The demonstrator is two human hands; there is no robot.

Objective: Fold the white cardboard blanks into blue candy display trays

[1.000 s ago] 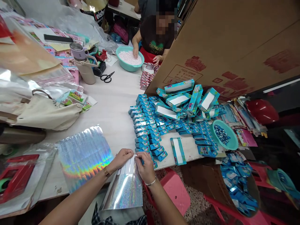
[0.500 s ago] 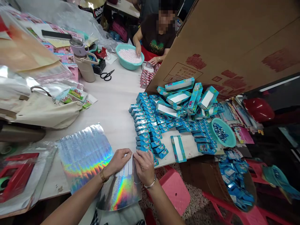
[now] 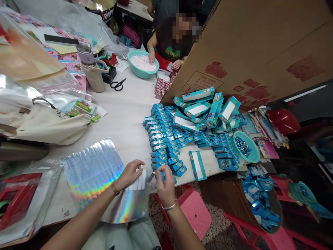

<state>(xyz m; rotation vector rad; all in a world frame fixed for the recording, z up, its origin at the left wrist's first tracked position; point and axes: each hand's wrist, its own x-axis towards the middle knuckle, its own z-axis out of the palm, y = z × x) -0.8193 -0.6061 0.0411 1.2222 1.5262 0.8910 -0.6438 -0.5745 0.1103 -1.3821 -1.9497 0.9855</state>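
Over the table's front edge and my lap lies a shiny holographic sheet (image 3: 127,206) with several pale strips (image 3: 139,183) near its top. My left hand (image 3: 130,174) rests on the sheet's left side, thumb and forefinger apart. Just right of the sheet's top edge, my right hand (image 3: 165,183) pinches a small silvery sticker (image 3: 151,177) between thumb and fingertips. Another holographic sheet (image 3: 95,170), rippled, lies flat to the left. Beyond my right hand stand rows of small blue boxes (image 3: 158,146).
Blue display trays (image 3: 198,108) are heaped against a large cardboard carton (image 3: 260,52). A turquoise bowl (image 3: 256,152) holds small wrapped pieces. Scissors (image 3: 118,84) and a tumbler (image 3: 92,74) stand farther back. Across the table a co-worker reaches into another bowl (image 3: 142,73). A pink stool (image 3: 195,211) is below.
My right hand has moved away from the sheet's top edge with the small silvery sticker. My left hand and the sheet have shifted slightly left and up.
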